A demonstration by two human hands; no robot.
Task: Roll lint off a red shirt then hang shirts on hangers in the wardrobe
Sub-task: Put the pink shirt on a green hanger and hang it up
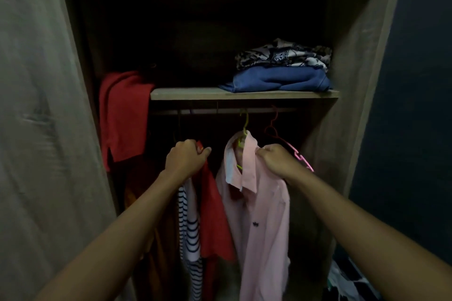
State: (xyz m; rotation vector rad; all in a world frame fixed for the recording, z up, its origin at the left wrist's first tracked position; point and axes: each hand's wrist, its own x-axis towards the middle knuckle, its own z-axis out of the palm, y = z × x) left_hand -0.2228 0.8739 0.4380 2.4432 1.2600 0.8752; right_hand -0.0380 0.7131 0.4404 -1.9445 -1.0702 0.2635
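A pink shirt hangs on a yellow-green hanger from the wardrobe rail. My right hand pinches its collar at the right shoulder. My left hand grips the top of a red shirt hanging left of the pink one. A striped white and navy garment hangs just left of the red shirt. Another red garment drapes over the left end of the shelf.
An empty pink hanger hangs on the rail behind my right hand. Folded blue and patterned clothes lie on the shelf at right. Open wardrobe doors flank both sides. More cloth lies at the lower right.
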